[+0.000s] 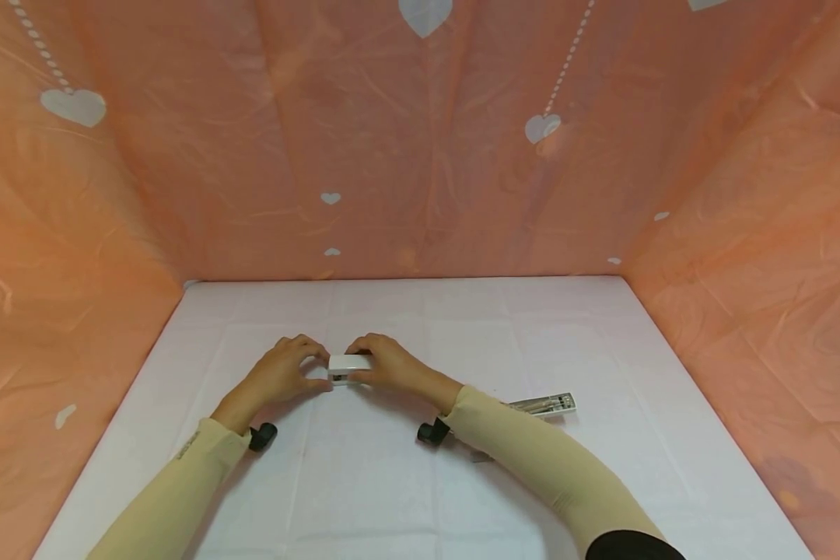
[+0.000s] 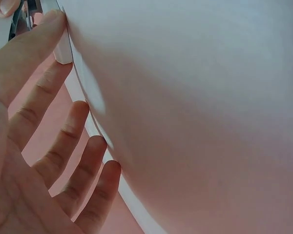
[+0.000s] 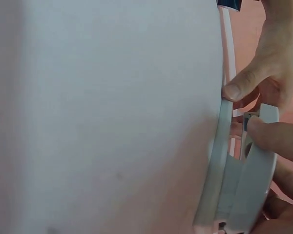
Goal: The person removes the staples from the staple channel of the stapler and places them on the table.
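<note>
A white stapler (image 1: 348, 362) stands on the white table between both hands. In the right wrist view, its upper arm (image 3: 258, 180) is raised apart from the long base (image 3: 216, 170), with a dark metal part showing in the gap. My right hand (image 1: 390, 367) grips the upper arm, thumb on its near side and fingers behind. With thumb and index finger, my left hand (image 1: 287, 373) pinches the left end of the base, seen as a white tip (image 2: 63, 51) in the left wrist view; its other fingers are spread loosely.
A narrow tray-like case (image 1: 549, 404) with silvery contents lies to the right, partly hidden behind the right sleeve (image 1: 532, 451). Black wrist devices (image 1: 262, 437) sit under both wrists. Orange cloth walls (image 1: 406, 155) with pale hearts enclose the white table (image 1: 364, 482).
</note>
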The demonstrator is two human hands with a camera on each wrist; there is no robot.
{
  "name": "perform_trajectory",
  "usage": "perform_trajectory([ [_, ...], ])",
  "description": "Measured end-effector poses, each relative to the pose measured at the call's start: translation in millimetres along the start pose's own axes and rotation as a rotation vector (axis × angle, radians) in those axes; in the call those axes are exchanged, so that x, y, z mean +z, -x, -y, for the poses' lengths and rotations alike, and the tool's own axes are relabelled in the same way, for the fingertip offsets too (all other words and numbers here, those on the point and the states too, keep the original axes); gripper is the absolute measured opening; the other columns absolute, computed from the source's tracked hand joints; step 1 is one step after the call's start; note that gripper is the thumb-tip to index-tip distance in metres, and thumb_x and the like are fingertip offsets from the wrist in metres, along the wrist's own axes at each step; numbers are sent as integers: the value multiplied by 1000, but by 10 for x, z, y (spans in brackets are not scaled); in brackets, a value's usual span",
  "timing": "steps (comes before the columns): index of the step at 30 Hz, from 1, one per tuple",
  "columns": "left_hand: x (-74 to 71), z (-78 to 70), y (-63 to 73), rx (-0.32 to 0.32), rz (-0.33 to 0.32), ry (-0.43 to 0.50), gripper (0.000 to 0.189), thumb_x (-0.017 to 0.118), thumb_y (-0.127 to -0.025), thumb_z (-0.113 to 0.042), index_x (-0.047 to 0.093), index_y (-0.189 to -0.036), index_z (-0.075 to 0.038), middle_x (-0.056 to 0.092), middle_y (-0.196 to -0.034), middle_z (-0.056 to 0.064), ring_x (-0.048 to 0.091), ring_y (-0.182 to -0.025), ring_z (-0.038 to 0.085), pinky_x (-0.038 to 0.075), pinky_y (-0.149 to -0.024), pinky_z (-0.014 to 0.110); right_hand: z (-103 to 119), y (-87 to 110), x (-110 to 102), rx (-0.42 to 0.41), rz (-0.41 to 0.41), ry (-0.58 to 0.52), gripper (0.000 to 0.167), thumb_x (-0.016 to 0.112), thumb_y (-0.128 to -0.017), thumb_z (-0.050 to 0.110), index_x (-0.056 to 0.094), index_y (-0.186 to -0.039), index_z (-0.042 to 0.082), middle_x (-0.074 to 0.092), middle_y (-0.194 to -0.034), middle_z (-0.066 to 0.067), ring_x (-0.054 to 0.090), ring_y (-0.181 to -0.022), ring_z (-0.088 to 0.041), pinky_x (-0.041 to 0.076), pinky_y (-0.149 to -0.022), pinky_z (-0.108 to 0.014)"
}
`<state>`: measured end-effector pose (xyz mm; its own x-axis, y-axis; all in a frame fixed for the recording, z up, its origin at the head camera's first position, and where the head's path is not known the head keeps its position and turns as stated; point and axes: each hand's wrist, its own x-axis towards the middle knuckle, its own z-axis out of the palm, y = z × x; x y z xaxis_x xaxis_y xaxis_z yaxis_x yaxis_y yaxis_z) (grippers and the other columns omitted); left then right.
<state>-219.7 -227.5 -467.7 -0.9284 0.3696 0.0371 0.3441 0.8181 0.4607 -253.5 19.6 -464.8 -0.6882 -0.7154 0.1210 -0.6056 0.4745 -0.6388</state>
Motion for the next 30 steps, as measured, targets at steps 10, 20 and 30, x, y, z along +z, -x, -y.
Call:
perform_trajectory([
  [10,-20,-54,-13,-8,8,1,32,94,-84,-35,72,-101,-19,67,-127,13,58,-116,42,48,-96,62,-55,-9,66,-4,-31,-1,30,84,-95,14,75,-121,3,74,-113,-9,64,-100,-18,50,-91,-26],
  [20,-53,-76,-36,-9,30,22,28,93,-85,-33,72,-97,-20,66,-128,13,57,-116,41,47,-97,62,-32,68,30,37,-73,-127,34,80,-99,16,69,-128,4,71,-124,-10,63,-109,-20,50,-96,-30],
  [30,-49,-73,-51,-11,53,18,27,92,-86,-32,72,-97,-19,65,-129,15,57,-117,43,47,-98,62,-46,130,11,43,-123,-195,36,79,-100,18,64,-130,4,66,-127,-11,59,-110,-19,49,-93,-29],
])
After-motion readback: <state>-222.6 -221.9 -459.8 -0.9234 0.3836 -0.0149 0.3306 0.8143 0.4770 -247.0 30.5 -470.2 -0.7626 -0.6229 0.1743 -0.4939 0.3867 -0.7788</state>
